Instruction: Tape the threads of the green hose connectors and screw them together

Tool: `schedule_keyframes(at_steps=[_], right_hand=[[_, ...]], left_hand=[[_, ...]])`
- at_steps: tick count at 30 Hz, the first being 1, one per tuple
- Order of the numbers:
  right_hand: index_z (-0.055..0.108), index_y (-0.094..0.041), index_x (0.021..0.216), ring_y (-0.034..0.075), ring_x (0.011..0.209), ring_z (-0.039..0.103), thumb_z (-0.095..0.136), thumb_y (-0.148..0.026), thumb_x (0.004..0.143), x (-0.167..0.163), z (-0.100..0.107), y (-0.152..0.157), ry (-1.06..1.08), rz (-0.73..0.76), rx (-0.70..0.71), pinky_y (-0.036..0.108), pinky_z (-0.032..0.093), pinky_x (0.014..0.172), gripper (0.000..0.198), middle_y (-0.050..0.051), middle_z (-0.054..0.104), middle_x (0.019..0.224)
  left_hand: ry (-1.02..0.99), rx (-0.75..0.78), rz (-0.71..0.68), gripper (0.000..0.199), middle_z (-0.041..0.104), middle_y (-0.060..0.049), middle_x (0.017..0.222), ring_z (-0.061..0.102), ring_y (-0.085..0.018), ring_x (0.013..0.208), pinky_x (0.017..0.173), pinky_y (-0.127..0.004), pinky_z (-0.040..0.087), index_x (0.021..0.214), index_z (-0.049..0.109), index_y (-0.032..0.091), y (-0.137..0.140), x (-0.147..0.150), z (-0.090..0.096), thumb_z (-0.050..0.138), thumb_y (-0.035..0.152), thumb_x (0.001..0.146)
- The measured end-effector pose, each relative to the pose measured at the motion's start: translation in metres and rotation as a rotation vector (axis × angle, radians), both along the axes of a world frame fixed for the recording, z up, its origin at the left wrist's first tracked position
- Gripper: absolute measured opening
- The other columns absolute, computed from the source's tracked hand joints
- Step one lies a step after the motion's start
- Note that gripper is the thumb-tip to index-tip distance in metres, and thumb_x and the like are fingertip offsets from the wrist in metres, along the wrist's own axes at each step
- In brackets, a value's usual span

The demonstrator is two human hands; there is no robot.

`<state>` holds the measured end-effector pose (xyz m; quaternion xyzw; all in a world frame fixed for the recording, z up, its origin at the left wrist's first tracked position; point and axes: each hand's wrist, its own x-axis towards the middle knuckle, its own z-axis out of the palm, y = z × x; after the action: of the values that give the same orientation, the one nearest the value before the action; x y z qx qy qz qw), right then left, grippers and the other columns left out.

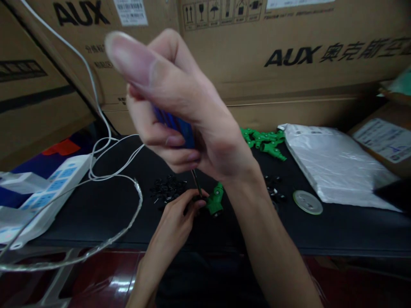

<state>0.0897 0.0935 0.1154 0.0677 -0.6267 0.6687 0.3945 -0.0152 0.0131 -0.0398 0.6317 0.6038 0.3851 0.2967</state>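
Close to the camera, my right hand [192,98] is wrapped round the blue handle of a screwdriver [180,128], thumb lying over the top. Its thin dark shaft points down to the fingertips of my left hand [176,218]. Those fingers are pinched together low over the table around a small dark part, mostly hidden by them. Right beside the fingertips is a green plastic branched fitting [215,201]; whether my left hand touches it I cannot tell. A pile of small black parts [167,188] lies just left of and behind my left hand.
Several green fittings [266,141] lie at the back of the black table [340,231]. To the right are a white plastic-wrapped package [334,167], a round disc [307,202] and more black bits [274,190]. A power strip [54,192] and white cables [115,175] occupy the left. Cardboard boxes [302,85] stand behind.
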Motion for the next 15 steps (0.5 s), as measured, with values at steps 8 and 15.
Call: schedule_keyframes(at_steps=[8, 15], right_hand=[[0.024, -0.028, 0.072, 0.007, 0.037, 0.010, 0.031, -0.057, 0.099, 0.008, 0.015, -0.001, -0.050, 0.294, 0.063, 0.019, 0.019, 0.027, 0.040, -0.011, 0.027, 0.044], [0.056, -0.023, 0.093, 0.010, 0.056, 0.044, 0.042, -0.045, 0.099, -0.003, 0.003, 0.009, -0.166, -0.443, -0.035, 0.021, 0.046, 0.046, 0.027, -0.004, 0.051, 0.075]], left_hand=[[0.016, 0.051, -0.028, 0.022, 0.076, -0.003, 0.102, 0.070, -0.018, 0.089, 0.080, -0.026, 0.051, 0.108, 0.071, 0.022, 0.004, -0.002, -0.003, 0.050, 0.025, 0.100], [-0.018, 0.028, -0.027, 0.022, 0.077, -0.004, 0.114, 0.071, -0.021, 0.103, 0.091, -0.029, 0.051, 0.111, 0.071, 0.022, 0.001, 0.001, -0.001, 0.052, 0.026, 0.101]])
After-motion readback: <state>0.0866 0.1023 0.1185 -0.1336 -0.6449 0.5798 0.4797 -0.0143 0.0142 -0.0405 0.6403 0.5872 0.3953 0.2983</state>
